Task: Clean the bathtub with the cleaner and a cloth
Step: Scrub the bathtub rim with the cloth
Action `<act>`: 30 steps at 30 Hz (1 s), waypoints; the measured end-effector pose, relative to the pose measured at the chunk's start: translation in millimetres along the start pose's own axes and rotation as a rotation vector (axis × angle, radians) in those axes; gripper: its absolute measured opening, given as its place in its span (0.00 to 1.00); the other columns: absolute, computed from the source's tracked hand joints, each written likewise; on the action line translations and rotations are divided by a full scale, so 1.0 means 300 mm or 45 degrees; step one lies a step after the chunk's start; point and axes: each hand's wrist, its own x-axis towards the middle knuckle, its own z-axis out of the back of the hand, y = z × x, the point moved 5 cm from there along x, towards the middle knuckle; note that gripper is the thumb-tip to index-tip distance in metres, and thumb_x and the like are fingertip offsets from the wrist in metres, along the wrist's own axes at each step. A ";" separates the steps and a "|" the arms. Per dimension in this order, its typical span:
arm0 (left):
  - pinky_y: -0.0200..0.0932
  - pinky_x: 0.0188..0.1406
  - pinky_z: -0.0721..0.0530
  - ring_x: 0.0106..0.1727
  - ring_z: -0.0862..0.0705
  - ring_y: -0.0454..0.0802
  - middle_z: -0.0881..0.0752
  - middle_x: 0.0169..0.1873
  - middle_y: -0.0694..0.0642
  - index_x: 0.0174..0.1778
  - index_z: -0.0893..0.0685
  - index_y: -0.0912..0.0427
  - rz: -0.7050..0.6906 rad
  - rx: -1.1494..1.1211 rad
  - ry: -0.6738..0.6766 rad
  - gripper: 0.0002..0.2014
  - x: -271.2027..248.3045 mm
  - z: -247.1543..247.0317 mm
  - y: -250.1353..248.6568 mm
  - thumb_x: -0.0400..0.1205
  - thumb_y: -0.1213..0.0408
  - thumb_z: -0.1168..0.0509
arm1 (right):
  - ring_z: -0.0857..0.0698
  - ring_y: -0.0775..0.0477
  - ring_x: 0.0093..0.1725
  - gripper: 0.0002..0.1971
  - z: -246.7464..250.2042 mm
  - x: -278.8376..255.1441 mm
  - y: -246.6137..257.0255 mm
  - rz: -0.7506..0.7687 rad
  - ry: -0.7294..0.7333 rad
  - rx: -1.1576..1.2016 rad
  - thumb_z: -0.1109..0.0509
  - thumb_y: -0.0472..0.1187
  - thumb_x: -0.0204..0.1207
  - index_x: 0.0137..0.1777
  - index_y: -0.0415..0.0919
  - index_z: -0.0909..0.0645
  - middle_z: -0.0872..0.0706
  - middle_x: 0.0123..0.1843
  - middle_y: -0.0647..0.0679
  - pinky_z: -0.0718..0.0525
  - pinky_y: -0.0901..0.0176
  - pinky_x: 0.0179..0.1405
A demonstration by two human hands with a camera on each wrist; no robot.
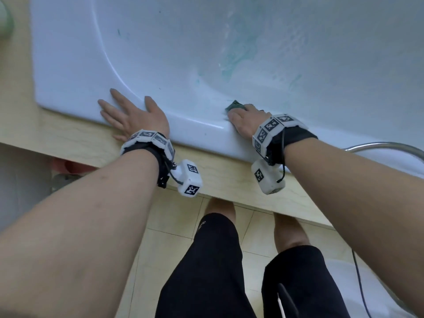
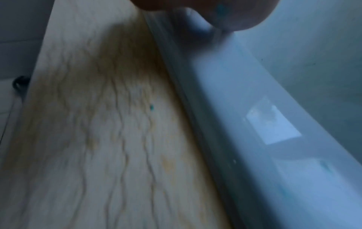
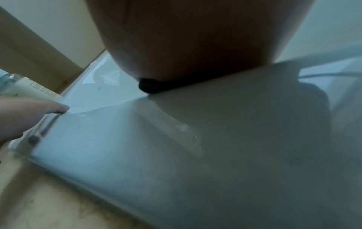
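A: Two hands on the tub, and only one is working. The right hand sits right of centre in the head view, fingers curled over a dark green cloth and pressing it onto the inner edge of the bathtub rim.

B: And the left hand?

A: Flat, fingers spread, palm down on the rim at lower left of the tub, just a brace. That grip holds nothing.

B: How does the cloth look to handle?

A: Soft and light, I'd say. It is bunched into a wad under the fingers, only a corner poking out ahead of the knuckles. From the right wrist view it is a dark sliver squeezed between palm and enamel. A wad like that wants the whole palm on top, not a fingertip pinch, or it will likely roll out.

B: The tub itself?

A: Glossy white, hard, probably slick. Teal streaks of cleaner smear the basin wall, centre to upper right of the frame, with a faint foamy film around them. Wet enamel plus soap means the bracing palm could slide.

B: The bottle?

A: I can't pick it out with any confidence. A metal shower hose curves in at right, and the beige counter runs under the rim.
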 end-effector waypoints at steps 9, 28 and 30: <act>0.62 0.79 0.52 0.85 0.60 0.54 0.60 0.85 0.53 0.85 0.57 0.48 -0.015 0.108 -0.074 0.36 0.140 0.032 -0.036 0.84 0.44 0.50 | 0.34 0.34 0.74 0.21 0.000 0.034 0.114 -0.005 0.022 -0.035 0.58 0.49 0.87 0.76 0.53 0.37 0.36 0.78 0.46 0.38 0.40 0.74; 0.67 0.78 0.49 0.85 0.56 0.54 0.55 0.85 0.52 0.85 0.52 0.46 -0.036 0.084 -0.214 0.36 0.137 0.015 -0.029 0.80 0.47 0.48 | 0.36 0.36 0.76 0.32 -0.065 -0.012 0.144 0.257 -0.277 -0.209 0.51 0.65 0.80 0.81 0.53 0.47 0.45 0.82 0.42 0.45 0.41 0.79; 0.68 0.78 0.49 0.85 0.56 0.53 0.55 0.85 0.52 0.85 0.52 0.46 -0.038 0.084 -0.215 0.36 0.136 0.015 -0.032 0.80 0.47 0.48 | 0.35 0.36 0.75 0.36 -0.066 -0.013 0.151 0.263 -0.293 -0.247 0.47 0.68 0.77 0.81 0.52 0.48 0.44 0.81 0.41 0.44 0.42 0.78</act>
